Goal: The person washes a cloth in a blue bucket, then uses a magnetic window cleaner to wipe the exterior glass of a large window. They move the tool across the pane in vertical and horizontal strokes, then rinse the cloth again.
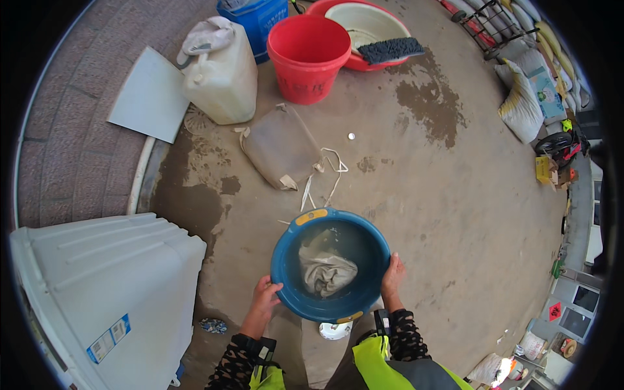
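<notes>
A round blue basin [283, 250] with yellow grips on its rim is in front of me. Cloudy water fills part of it, and a wet, pale grey cloth [327, 272] lies bunched in the water. At the basin's left side, my left hand [263, 298] grips the rim. My right hand [392, 278] is closed on the opposite side, its fingers partly hidden behind the wall. Just beyond the basin, a flat grey-brown fabric piece [281, 146] with white ties lies on the concrete floor.
A red bucket [305, 91], a whitish jerrycan [227, 91], a blue bucket [260, 23] and a basin with a dark brush [390, 50] stand ahead. To the left is a large white box [123, 286]. Wet patches [432, 104] mark the floor. Sacks [522, 104] are piled far right.
</notes>
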`<state>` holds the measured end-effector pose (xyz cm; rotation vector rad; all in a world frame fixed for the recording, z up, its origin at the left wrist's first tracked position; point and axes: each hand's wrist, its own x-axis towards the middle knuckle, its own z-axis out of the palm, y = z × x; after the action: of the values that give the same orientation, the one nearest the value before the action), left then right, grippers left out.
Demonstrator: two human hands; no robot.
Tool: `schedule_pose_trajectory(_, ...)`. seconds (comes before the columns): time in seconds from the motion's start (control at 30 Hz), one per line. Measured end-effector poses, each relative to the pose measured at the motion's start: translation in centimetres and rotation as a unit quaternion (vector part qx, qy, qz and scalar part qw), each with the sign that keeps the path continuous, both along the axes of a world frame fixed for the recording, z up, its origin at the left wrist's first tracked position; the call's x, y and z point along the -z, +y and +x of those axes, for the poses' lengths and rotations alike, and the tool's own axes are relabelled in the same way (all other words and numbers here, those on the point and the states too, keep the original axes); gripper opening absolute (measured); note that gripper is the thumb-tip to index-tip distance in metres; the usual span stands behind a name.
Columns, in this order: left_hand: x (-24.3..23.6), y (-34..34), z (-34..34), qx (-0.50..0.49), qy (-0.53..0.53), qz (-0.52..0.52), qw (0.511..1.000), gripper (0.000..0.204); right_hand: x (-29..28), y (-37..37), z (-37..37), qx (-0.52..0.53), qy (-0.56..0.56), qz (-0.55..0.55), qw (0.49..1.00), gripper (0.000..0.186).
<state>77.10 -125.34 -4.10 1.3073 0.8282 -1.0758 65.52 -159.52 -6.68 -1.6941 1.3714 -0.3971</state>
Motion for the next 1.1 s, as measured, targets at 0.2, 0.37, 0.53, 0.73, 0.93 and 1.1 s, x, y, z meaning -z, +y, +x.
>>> schedule_pose_trajectory(0.2,10.8,-5.6,1.1,-0.037,0.013,0.031,0.999,0.044,12.7,-5.2,2.8,-0.044,0.038,0.000,0.998,0.047)
schedule_pose_trajectory(0.37,20.6,-10.9,0.3,-0.061,0.047,0.013,0.997,0.042,21.4,-10.9,3.8,-0.055,0.027,-0.004,0.998,0.046)
schedule_pose_trajectory(0.53,26.5,-16.3,-0.6,-0.065,0.060,-0.015,0.996,0.043,26.7,-17.2,3.6,-0.040,0.027,0.037,0.998,0.046)
schedule_pose_trajectory(0.73,29.7,-20.7,-1.5,-0.056,0.070,-0.025,0.996,0.052,29.4,-21.9,3.3,-0.048,0.070,-0.003,0.996,0.040)
schedule_pose_trajectory(0.93,26.1,-22.1,-3.4,-0.012,0.018,0.133,0.991,0.059,25.8,-20.5,6.1,-0.275,0.085,-0.247,0.925,0.037)
schedule_pose_trajectory(1.1,18.6,-23.2,-8.8,-0.182,0.062,0.060,0.980,0.053,27.0,-15.8,8.6,-0.528,0.180,-0.161,0.814,0.044)
